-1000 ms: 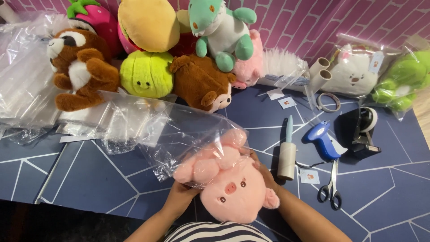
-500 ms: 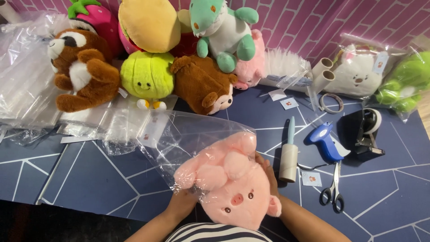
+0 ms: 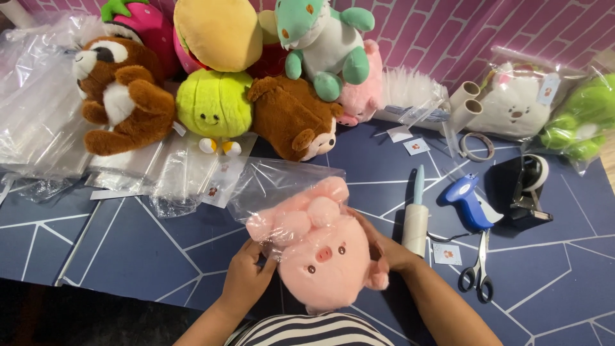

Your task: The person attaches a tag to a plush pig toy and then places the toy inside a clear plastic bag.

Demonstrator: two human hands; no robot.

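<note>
While the pink pig (image 3: 323, 263) lies at the near edge of the tabletop (image 3: 115, 256), only its legs sit inside the clear bag (image 3: 275, 186); head and body are still outside, so the bagging looks barely half done. Left hand (image 3: 246, 279) grips the bag's mouth and the pig's side, right hand (image 3: 384, 247) clasps its other side. A lint roller (image 3: 416, 218) lies just beside; bagged plush (image 3: 512, 106) waits beyond.

Pink plush pig (image 3: 323, 256), face up, snout toward the near edge, near-centre of worktop; its far end with the feet sits inside a clear plastic bag (image 3: 275, 186), head outside.
</note>
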